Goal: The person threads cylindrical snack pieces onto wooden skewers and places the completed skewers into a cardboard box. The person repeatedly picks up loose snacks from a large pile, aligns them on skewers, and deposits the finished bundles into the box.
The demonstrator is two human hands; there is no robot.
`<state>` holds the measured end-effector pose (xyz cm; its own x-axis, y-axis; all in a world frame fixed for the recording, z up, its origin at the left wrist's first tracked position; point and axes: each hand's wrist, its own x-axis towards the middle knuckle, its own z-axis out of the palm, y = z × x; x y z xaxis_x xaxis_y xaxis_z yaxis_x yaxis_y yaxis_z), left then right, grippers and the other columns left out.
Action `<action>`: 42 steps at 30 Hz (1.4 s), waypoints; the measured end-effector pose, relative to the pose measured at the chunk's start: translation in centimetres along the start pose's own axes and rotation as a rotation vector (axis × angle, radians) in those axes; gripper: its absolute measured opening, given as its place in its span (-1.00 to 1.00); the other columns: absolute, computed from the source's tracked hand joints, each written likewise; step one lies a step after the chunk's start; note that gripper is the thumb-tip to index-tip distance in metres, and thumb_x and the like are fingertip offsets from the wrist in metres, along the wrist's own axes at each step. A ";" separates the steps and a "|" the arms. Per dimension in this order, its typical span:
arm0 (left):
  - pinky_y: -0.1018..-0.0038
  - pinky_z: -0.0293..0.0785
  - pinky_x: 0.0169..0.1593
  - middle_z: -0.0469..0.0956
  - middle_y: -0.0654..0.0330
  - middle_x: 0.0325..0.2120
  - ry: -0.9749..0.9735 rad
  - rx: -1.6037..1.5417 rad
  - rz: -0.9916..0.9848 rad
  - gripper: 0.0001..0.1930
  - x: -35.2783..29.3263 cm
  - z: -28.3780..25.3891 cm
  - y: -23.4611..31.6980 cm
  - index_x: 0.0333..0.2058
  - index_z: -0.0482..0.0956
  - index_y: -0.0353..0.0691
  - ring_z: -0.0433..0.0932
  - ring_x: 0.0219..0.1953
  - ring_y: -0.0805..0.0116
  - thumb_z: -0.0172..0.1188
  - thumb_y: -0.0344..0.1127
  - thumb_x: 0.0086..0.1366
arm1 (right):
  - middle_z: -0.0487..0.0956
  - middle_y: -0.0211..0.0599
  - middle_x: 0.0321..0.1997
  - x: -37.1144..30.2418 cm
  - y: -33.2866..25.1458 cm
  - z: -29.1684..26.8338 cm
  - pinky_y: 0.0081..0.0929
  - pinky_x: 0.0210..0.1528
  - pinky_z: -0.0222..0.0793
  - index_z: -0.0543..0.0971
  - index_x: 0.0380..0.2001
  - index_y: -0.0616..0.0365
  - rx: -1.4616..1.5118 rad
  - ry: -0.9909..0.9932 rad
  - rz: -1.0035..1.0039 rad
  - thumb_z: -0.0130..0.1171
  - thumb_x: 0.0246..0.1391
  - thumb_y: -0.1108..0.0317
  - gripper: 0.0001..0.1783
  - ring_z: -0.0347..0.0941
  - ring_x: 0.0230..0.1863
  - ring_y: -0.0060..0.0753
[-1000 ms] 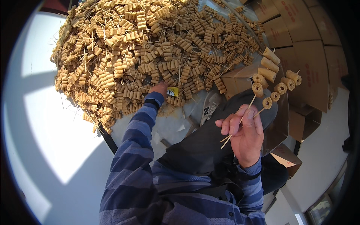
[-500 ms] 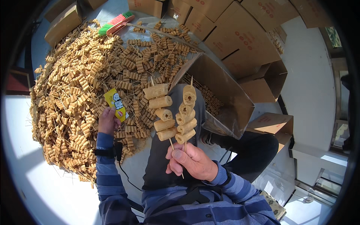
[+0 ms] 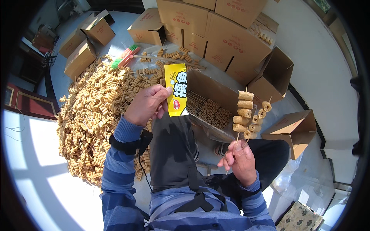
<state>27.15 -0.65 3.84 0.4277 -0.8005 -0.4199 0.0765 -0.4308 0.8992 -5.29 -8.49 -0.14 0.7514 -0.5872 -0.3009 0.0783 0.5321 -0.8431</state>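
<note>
Pinched in my left hand [image 3: 148, 103] is a small flat yellow packet [image 3: 177, 90] with dark and white printing, held upright over my knee by its left edge. My right hand [image 3: 241, 159] grips the lower sticks of two skewers [image 3: 245, 106] between thumb and fingers. Each skewer carries several tan, hollow rolls of food, and the two stand upright, spread slightly apart at their tips. On the left lies a big heap of similar skewers [image 3: 92, 127]. Just beyond my knees an open cardboard box [image 3: 216, 86] has rows of skewers packed in its bottom.
A broom [image 3: 126, 57] with red and green bristles lies behind the heap, its handle pointing right. Closed cartons [image 3: 185, 17] are stacked at the back. Open boxes stand at right, one [image 3: 291, 131] near my right knee. A patterned cushion-like item [image 3: 300, 217] is at lower right.
My left hand has lifted the yellow packet from over the heap, up and right, to in front of the box. My right hand has carried the two skewers to the right. The view has shifted.
</note>
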 end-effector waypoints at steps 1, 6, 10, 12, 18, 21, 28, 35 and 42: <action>0.69 0.18 -0.66 0.50 0.34 -0.61 -0.034 0.037 0.005 -0.66 1.1 0.8 0.5 -0.34 0.52 -0.19 0.39 -0.71 0.63 0.12 -0.01 0.44 | 0.35 -0.40 -0.60 -0.3 0.0 -1.2 -0.32 -0.22 0.59 0.35 -0.16 0.17 -0.006 -0.003 0.003 -0.22 0.49 0.12 -0.68 0.37 -0.58 -0.51; 0.65 0.27 -0.55 0.49 0.38 -0.65 -0.328 0.440 -0.141 -0.63 10.5 5.6 2.7 -0.36 0.59 -0.20 0.39 -0.65 0.64 0.15 0.00 0.44 | 0.33 -0.40 -0.61 -0.6 0.7 -6.1 -0.28 -0.20 0.56 0.36 -0.15 0.20 0.084 0.088 -0.008 -0.18 0.49 0.12 -0.67 0.35 -0.59 -0.49; 0.62 0.33 -0.52 0.52 0.37 -0.57 -0.417 0.599 -0.095 -0.64 17.3 11.0 1.7 -0.22 0.59 -0.24 0.39 -0.62 0.64 0.09 -0.02 0.48 | 0.33 -0.39 -0.60 0.0 1.3 -8.5 -0.24 -0.18 0.56 0.36 -0.15 0.22 0.172 0.111 0.050 -0.17 0.48 0.12 -0.66 0.37 -0.58 -0.48; 0.62 0.34 -0.52 0.52 0.37 -0.55 -0.422 0.608 -0.098 -0.64 19.1 13.5 0.1 -0.20 0.59 -0.23 0.40 -0.62 0.64 0.07 -0.02 0.49 | 0.34 -0.38 -0.60 0.2 1.5 -9.3 -0.26 -0.20 0.56 0.37 -0.17 0.20 0.164 0.106 0.046 -0.15 0.48 0.11 -0.66 0.36 -0.60 -0.47; 0.55 0.56 -0.21 0.57 0.15 -0.19 -0.390 -0.079 -0.112 -0.52 22.5 16.9 -2.2 0.21 0.34 -0.30 0.58 -0.29 0.46 0.08 -0.10 0.48 | 0.34 -0.38 -0.60 0.7 1.3 -11.6 -0.26 -0.22 0.56 0.37 -0.18 0.18 0.214 0.162 0.114 -0.17 0.48 0.11 -0.67 0.35 -0.60 -0.46; 0.40 0.49 0.13 0.39 -0.01 0.18 -0.414 -0.506 0.042 -0.31 22.8 18.2 -3.2 0.39 0.06 -0.27 0.51 0.07 0.26 0.14 -0.15 0.45 | 0.34 -0.39 -0.60 1.0 1.0 -12.2 -0.27 -0.21 0.57 0.37 -0.17 0.18 0.222 0.187 0.115 -0.17 0.48 0.12 -0.68 0.36 -0.59 -0.47; 0.34 0.47 0.19 0.39 0.03 0.22 -0.346 -0.289 -0.007 -0.48 16.9 11.9 -2.7 0.31 0.26 -0.31 0.50 0.13 0.26 0.10 -0.23 0.47 | 0.35 -0.39 -0.59 0.8 1.1 -11.8 -0.28 -0.21 0.56 0.37 -0.17 0.17 0.184 0.176 0.048 -0.17 0.48 0.14 -0.70 0.35 -0.59 -0.46; 0.44 0.52 0.09 0.55 0.08 0.03 0.090 -0.331 0.166 -0.57 2.6 -4.8 -6.0 0.22 0.38 -0.32 0.58 -0.02 0.36 0.08 -0.24 0.48 | 0.22 -0.47 -0.63 1.1 1.5 -8.6 -0.34 -0.27 0.52 0.36 -0.19 0.14 0.026 0.195 0.010 -0.18 0.49 0.14 -0.71 0.22 -0.61 -0.54; 0.49 0.57 -0.10 0.58 0.18 -0.09 0.670 -0.237 -0.315 -0.57 -11.6 -15.1 -30.6 0.13 0.46 -0.32 0.59 -0.19 0.43 0.22 -0.21 0.39 | 0.20 -0.50 -0.66 2.9 2.3 0.6 -0.44 -0.44 0.43 0.33 -0.24 0.10 -0.145 0.030 0.019 -0.22 0.50 0.13 -0.70 0.16 -0.68 -0.57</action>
<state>33.40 28.13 -16.95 0.8014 -0.1995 -0.5639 0.4432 -0.4351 0.7838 -2.53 -8.64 -2.74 0.7318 -0.5969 -0.3288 -0.0328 0.4511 -0.8919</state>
